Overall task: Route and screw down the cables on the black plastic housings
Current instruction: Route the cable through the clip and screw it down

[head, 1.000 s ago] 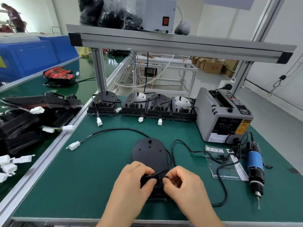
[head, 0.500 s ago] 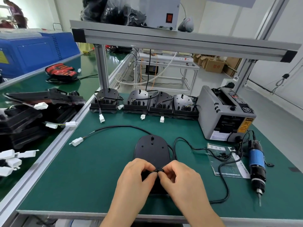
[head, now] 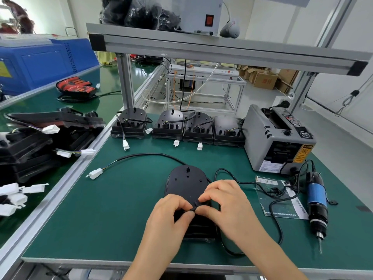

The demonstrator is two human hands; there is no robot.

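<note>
Views: one, the head camera.
Where it sits: on the person's head, above the near edge of the desk (head: 121,219).
Which way it looks: forward and down, from the near edge across to the far edge.
How near: very close to the left hand (head: 167,215) and right hand (head: 228,205); both arms come in from the bottom.
Middle of the view: the black housing (head: 187,182) and the cable (head: 194,206) the hands pinch, by the near edge.
Far off: the shelf (head: 222,51) over the far edge, and the room behind.
Sides: a second desk (head: 109,79) past the left edge; the floor (head: 333,148) past the right edge.
Lens: wide, so straight bars lean at the sides.
</note>
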